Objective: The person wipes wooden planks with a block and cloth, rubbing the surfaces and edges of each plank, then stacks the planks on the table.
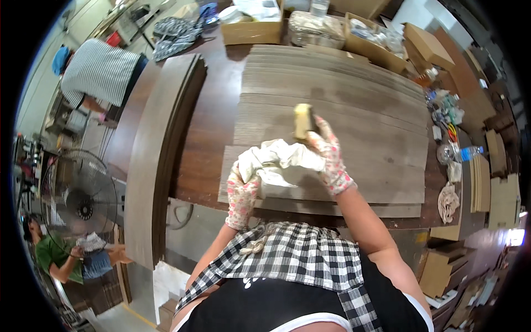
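Both my hands wear white gloves with pink dots. My left hand (242, 198) is closed on one end of a crumpled white cloth (264, 157), which stretches across toward my right hand. My right hand (330, 157) grips a small yellowish block (302, 122) with a dark side, and the cloth's other end lies against this hand. Whether its fingers also pinch the cloth cannot be made out. Cloth and block are above grey-brown wood-grain planks (376, 144), laid side by side across the dark table (213, 110).
Long planks are stacked (155, 149) along the table's left. Cardboard boxes (251, 34) and a wrapped bundle (315, 30) line the far edge. Bottles (471, 153) and a crumpled rag (448, 202) lie at right. A fan (83, 205) and two people (102, 72) are at left.
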The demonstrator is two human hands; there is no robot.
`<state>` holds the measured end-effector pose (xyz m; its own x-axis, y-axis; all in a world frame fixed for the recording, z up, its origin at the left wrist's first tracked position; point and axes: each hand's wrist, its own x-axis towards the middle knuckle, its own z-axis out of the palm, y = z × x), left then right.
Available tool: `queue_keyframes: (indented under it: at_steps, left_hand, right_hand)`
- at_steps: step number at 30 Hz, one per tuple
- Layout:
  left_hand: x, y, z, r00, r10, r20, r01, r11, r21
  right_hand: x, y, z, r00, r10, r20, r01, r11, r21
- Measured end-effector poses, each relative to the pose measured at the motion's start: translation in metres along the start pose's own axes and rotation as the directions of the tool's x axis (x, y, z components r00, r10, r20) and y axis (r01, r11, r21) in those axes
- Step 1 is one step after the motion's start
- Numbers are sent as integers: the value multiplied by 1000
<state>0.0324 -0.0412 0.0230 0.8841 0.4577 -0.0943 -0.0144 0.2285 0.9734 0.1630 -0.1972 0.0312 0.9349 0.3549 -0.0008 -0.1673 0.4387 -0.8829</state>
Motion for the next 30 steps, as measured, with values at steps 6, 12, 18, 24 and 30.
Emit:
queue_keyframes:
  at_steps: [6,12,18,24,30]
  left_hand:
    - [7,-24,39,976,99,192,-119,988,94]
    - [-13,-7,82,819,-273,504,429,876,-222]
    - [-4,-36,76,909,-131,396,95,989,109]
    - [-7,-44,43,753,-299,586,239,954,179]
    - [-14,-24,43,779,-310,545,146,935,323]
  right_hand:
    - [-59,-33,21,818,-575,25,537,746,-395]
    - [-68,-5,-20,929,-333,-162,318,941,-114]
    - [-75,-10,-6,931,-325,-167,280,928,-245]
    - [-68,18,-8,874,-486,18,410,717,-563]
    - [-73,29,-5,936,-350,24,339,886,-316]
